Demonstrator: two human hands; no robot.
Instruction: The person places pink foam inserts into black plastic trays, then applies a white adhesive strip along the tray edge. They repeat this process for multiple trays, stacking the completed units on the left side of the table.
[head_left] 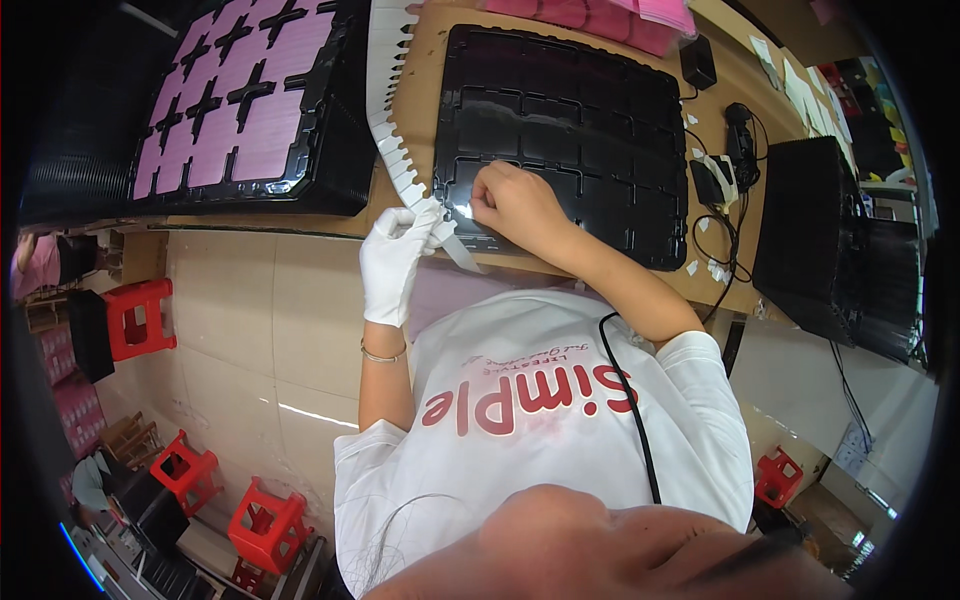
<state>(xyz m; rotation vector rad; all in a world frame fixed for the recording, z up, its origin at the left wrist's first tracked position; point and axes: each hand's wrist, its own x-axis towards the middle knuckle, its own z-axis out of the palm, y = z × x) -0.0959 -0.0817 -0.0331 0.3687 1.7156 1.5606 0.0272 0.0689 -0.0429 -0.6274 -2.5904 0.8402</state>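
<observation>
My left hand (393, 262), in a white glove, pinches a long white strip (393, 150) near its lower end. Dark tips line the strip's notched edge, and it runs up the table along the left side of a black plastic tray (600, 150). A short flat end of the strip hangs past the table edge below my gloved fingers. My bare right hand (522, 208) is over the tray's near left part, its fingers curled and closed. Whatever may be between those fingertips is hidden. The tray has molded compartments in rows.
At the left stands a deep stack of black trays (335, 140), its top one filled with pink pieces (215, 120). Pink packs (610, 22) lie beyond the black tray. Cables and a black adapter (698, 62) lie to its right, near a black box-shaped stack (805, 235). Red stools (268, 522) stand behind.
</observation>
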